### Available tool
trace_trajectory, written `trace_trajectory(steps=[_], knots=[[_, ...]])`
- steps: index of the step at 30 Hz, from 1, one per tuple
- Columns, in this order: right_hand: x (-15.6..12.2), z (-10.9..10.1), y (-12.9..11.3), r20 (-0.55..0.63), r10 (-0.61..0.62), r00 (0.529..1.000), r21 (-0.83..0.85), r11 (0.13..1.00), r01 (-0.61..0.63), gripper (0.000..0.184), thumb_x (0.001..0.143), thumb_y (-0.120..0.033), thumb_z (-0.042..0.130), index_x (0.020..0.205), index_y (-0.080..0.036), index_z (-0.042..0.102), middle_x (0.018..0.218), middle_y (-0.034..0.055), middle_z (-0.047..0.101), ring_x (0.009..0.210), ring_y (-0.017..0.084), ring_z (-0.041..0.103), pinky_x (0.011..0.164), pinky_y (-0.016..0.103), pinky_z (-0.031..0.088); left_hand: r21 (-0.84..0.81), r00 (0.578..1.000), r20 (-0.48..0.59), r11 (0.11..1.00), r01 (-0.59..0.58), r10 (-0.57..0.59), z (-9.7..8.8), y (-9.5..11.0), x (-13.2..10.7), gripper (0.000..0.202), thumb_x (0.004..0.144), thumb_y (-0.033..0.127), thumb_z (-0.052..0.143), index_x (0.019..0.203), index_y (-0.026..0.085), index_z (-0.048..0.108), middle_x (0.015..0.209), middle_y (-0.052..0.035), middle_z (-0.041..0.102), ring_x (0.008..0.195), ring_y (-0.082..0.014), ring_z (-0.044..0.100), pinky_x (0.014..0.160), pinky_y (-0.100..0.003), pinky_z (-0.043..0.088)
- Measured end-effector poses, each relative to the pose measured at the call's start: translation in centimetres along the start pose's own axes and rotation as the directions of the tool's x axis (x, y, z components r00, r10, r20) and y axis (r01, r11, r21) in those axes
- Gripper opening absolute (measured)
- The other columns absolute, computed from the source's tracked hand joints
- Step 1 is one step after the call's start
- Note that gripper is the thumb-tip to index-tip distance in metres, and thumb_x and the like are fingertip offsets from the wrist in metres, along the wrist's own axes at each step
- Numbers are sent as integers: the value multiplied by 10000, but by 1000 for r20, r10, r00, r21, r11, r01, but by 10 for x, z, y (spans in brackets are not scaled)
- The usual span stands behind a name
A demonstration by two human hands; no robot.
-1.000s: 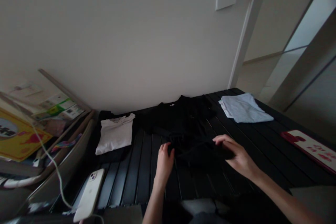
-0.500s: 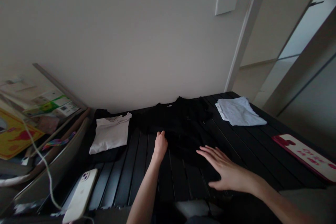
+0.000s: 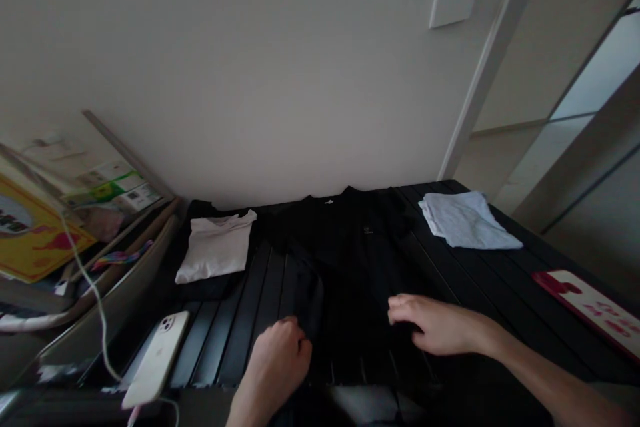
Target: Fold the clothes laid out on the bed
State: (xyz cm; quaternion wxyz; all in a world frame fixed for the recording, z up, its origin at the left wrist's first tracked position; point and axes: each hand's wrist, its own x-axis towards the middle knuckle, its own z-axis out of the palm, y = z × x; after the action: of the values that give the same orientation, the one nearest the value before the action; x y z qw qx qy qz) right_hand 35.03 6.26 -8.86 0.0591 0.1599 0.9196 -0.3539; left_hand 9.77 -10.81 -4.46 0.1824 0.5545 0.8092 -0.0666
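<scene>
A black T-shirt (image 3: 345,260) lies spread on a dark slatted table, its collar toward the wall and a small mark on its chest. My left hand (image 3: 280,357) is closed on the shirt's near left part, with the fabric drawn up in a fold toward it. On the lower right of the shirt, my right hand (image 3: 433,321) has its fingers curled together into the dark cloth, the thumb a little apart below. Black fabric blends with the black table, so the hem is hard to make out.
Left of the shirt lies a folded pale top (image 3: 217,247) on dark cloth. A white phone (image 3: 157,357) with a cable rests at the near left edge. To the right are a folded light cloth (image 3: 467,220) and a red-and-white box (image 3: 595,307). A cluttered bin (image 3: 150,273) stands left.
My left hand has come nearer to me, pulling the shirt's left side along. My right hand has gone from spread fingers to curled ones on the cloth. The view has shifted slightly.
</scene>
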Motion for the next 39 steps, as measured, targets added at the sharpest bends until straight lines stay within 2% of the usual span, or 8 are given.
trace_trajectory(steps=[3, 5, 8, 12, 19, 28, 34, 39], knots=[[-2, -5, 7, 343, -10, 939, 142, 989, -41, 377, 668, -140, 613, 1033, -188, 694, 961, 41, 688, 871, 206, 645, 740, 291, 499, 1, 995, 51, 997, -82, 82, 4, 1, -1, 253, 837, 224, 441, 756, 187, 677, 824, -70, 676, 786, -198, 668, 721, -275, 470], [5, -6, 18, 336, -21, 942, 260, 963, -71, 389, 720, -269, 651, 1099, -185, 670, 979, 46, 698, 841, 193, 652, 711, 278, 507, -76, 992, -48, 990, -118, 115, 9, 1, 16, 254, 866, 265, 436, 849, 187, 678, 918, -75, 666, 839, -197, 662, 755, -279, 482], [25, -6, 49, -132, 73, 989, 284, 958, -33, 305, 851, -356, 526, 1079, -192, 647, 1022, 56, 683, 885, 180, 640, 796, 302, 510, -209, 945, -316, 965, -157, 85, 23, 1, 61, 294, 909, 274, 397, 1053, 182, 636, 1070, -87, 630, 994, -186, 625, 879, -276, 470], [53, 8, 107, -690, 152, 708, 48, 985, -164, 382, 916, -354, 385, 1210, -195, 570, 1279, 112, 566, 1186, 235, 531, 1026, 414, 412, -213, 864, -504, 972, -101, -20, 60, -1, 119, 444, 930, 276, 379, 1349, 153, 452, 1353, -141, 502, 1236, -225, 499, 1009, -342, 418], [57, 49, 169, -736, 345, 582, -145, 760, -633, 736, 906, -554, 319, 1457, -66, 310, 1523, 193, 286, 1414, 317, 230, 1143, 480, 205, 59, 864, -465, 967, 249, -194, 89, -35, 137, 575, 880, 263, 437, 1441, 148, 386, 1510, -130, 341, 1421, -383, 158, 1131, -542, 177], [55, 47, 142, -719, 359, 595, -192, 721, -666, 696, 897, -608, 301, 1256, -70, 560, 1303, 242, 536, 1234, 388, 465, 977, 530, 392, 77, 820, -420, 885, 459, -389, 63, -105, 112, 625, 822, 91, 420, 1442, 54, 352, 1525, -182, 283, 1425, -390, 121, 1127, -505, 227], [104, -38, 165, -785, 205, 584, -137, 862, -487, 500, 966, -320, 211, 1295, -107, 520, 1312, 162, 540, 1197, 265, 511, 1022, 393, 396, -135, 771, -631, 991, -1, -85, 32, -83, 145, 550, 809, 72, 362, 1353, 128, 422, 1434, -113, 434, 1378, -197, 332, 1140, -347, 297], [144, -46, 206, -704, 356, 615, -97, 809, -580, 598, 955, -443, 246, 1457, -133, 341, 1543, 129, 267, 1370, 318, 315, 1100, 444, 290, -229, 801, -598, 963, -140, -25, 23, -67, 210, 474, 865, 86, 325, 1318, 141, 452, 1325, -118, 542, 1243, -177, 498, 1078, -333, 371]])
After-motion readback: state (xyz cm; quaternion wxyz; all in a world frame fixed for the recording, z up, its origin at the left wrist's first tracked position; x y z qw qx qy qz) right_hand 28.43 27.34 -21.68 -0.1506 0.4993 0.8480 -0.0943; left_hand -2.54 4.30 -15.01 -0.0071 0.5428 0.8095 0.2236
